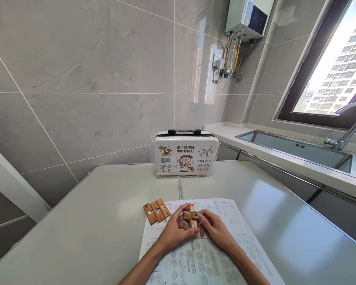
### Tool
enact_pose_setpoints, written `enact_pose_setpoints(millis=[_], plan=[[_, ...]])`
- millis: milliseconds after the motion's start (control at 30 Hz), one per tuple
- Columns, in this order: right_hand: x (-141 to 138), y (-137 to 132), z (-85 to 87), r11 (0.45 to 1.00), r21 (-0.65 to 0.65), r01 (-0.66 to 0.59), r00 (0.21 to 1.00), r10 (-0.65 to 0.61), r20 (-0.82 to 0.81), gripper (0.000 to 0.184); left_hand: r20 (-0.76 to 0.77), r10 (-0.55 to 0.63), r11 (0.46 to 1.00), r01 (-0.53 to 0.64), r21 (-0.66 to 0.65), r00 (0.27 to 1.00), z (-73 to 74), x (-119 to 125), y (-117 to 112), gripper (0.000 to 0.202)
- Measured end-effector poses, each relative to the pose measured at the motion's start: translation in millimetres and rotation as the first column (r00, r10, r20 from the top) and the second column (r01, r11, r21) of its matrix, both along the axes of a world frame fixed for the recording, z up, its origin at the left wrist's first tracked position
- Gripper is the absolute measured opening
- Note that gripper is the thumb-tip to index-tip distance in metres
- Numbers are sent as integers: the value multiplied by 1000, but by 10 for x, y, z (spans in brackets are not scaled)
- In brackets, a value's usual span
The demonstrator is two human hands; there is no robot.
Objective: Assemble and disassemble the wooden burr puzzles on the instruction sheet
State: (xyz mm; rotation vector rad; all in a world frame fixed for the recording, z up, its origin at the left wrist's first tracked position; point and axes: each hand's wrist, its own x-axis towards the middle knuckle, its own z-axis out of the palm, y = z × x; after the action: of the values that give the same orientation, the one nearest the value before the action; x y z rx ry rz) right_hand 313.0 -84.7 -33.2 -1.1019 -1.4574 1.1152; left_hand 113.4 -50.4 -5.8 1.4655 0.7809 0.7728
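Observation:
Between my two hands is a small wooden burr puzzle (pixel 191 216), its blocks crossing one another, with a dark mark like a 2 on one block. My left hand (pixel 178 225) curls round its left side and underside, fingers and thumb closed on it. From the right, the bent fingers of my right hand (pixel 212 225) grip the marked block. Three flat brown wooden pieces (pixel 156 211) with cut-out slots and numbers lie side by side left of my left hand. Beneath both hands spreads a printed sheet (pixel 195 257) with many small puzzle drawings.
A white cartoon-printed case (pixel 186 154) with a black handle stands at the table's (pixel 91 213) far edge, against the tiled wall. Right of the table is a counter with a sink (pixel 299 148) and a faucet (pixel 348 124). A water heater (pixel 249 19) hangs above.

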Motion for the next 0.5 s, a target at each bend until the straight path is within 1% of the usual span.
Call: enact_pose_setpoints(millis=[167, 267, 333, 400, 433, 500], plan=[[-1, -15, 19, 999, -46, -25, 999, 23, -33, 50, -25, -22, 998, 23, 60, 999, -9, -17, -8, 74], [-1, -11, 9, 997, -69, -38, 999, 36, -29, 52, -27, -41, 997, 42, 71, 999, -1, -20, -10, 75], [1, 3, -13, 996, -78, -35, 998, 31, -54, 53, -23, -43, 997, 44, 70, 999, -3, -16, -7, 77], [13, 28, -45, 993, -115, -19, 992, 5, -125, 53, -18, -34, 998, 35, 60, 999, -16, -9, 0, 78], [27, 44, -61, 987, -158, -4, 983, -26, -184, 53, -15, -24, 998, 25, 54, 1000, -26, -5, 5, 79], [75, 79, -90, 958, -285, 43, 931, -142, -338, 50, -8, -1, 999, 1, 39, 1000, -50, 0, 15, 78]])
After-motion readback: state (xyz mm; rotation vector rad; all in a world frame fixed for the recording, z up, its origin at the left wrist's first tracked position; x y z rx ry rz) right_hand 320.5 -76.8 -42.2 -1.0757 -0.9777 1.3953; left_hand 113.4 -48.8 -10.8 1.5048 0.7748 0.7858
